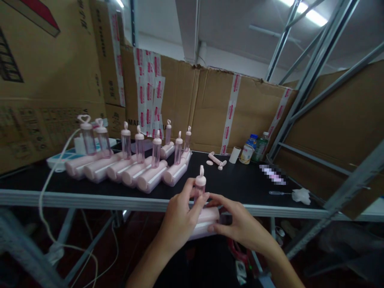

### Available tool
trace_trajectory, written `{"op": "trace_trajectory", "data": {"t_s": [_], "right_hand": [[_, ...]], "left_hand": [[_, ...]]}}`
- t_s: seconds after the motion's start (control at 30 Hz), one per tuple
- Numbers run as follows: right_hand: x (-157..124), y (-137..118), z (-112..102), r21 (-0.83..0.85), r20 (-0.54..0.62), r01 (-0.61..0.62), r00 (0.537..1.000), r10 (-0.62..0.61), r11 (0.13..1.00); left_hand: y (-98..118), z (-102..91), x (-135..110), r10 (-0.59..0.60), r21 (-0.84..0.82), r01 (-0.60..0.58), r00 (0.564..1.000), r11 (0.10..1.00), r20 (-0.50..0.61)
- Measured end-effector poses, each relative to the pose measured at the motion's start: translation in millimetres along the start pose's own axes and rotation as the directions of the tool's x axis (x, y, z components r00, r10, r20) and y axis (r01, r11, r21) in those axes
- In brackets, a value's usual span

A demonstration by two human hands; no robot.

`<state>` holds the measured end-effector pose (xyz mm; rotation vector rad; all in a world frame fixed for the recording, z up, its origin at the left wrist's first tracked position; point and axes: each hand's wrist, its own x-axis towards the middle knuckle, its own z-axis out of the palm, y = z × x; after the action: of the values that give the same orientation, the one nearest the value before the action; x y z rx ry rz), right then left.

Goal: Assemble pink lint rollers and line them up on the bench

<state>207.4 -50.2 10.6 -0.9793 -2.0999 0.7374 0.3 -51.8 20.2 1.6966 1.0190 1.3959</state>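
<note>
In front of me, over the table's near edge, is a pale pink cylindrical body [204, 229] lying on its side, with a clear pinkish tube [199, 192] standing upright from it. A pink cap with a loop [201, 179] tops the tube. My left hand [183, 212] is closed around the tube, thumb and fingers on either side below the cap. Curved round the right end of the body is my right hand [235, 220], its thumb against the side and its index finger close to the tube. The body's underside is hidden.
Several matching pink pieces with upright tubes [153, 176] stand in rows at left on the black table [240, 188]. Small pink parts [215, 160], a white roll [235, 155], bottles [247, 151], a screwdriver [279, 193] and crumpled tissue [301, 196] lie right. A white cable [45, 188] hangs left.
</note>
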Motion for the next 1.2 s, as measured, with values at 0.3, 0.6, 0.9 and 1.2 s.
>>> {"op": "trace_trajectory", "data": {"t_s": [0.3,0.6,0.9,1.2], "right_hand": [[13,31,6,0.057,-0.259,-0.06,0.963,0.073,0.997],[98,98,0,-0.262,-0.577,-0.175,0.817,-0.009,0.949],[180,19,-56,-0.319,-0.764,0.12,0.554,-0.33,0.94],[396,-94,-21,-0.176,0.211,0.176,0.968,-0.137,0.968]], "left_hand": [[-3,-17.7,1,0.342,0.164,-0.301,0.855,0.939,-0.389],[-7,-38.7,5,0.319,0.132,-0.296,0.777,0.946,-0.542],[-7,-57.7,4,0.324,0.138,-0.309,0.706,0.941,-0.63],[-7,-80.5,1,0.26,0.082,-0.288,0.663,0.954,-0.702]]}}
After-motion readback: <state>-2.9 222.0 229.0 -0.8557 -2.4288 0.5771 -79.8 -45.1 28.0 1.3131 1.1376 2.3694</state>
